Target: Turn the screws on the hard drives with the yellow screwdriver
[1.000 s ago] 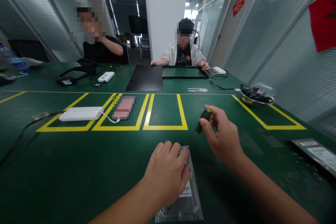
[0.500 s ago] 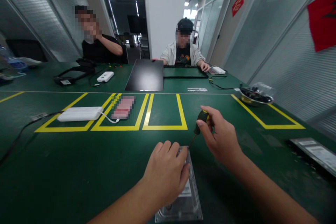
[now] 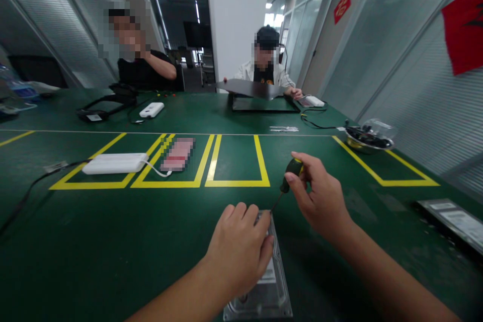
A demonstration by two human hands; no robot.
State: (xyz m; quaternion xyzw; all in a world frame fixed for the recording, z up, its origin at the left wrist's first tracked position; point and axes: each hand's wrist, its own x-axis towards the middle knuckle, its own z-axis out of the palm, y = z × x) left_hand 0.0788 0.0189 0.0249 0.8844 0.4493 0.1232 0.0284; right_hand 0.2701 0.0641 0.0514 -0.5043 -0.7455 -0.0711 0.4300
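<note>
A silver hard drive (image 3: 277, 282) lies flat on the green table (image 3: 151, 241) at the bottom centre. My left hand (image 3: 241, 249) rests over its upper part, fingers bent around the far edge and covering much of its label. Between the thumb and fingers of my right hand (image 3: 320, 186) is the handle of a green and yellow screwdriver (image 3: 290, 173). The thin shaft slants down to the left, and its tip meets the drive's far right corner, beside my left fingertips.
A second drive (image 3: 456, 219) lies at the right edge. Further back are a metal bowl of parts (image 3: 368, 141), a white power bank (image 3: 115, 163) cabled to a blurred phone (image 3: 178, 155), and yellow tape outlines. Across the table, a person handles a dark panel (image 3: 252, 88) over a frame (image 3: 264, 105).
The person opposite has moved the dark panel rightward over the frame and tilted it. My right hand and screwdriver have shifted slightly right; my left hand stays on the drive.
</note>
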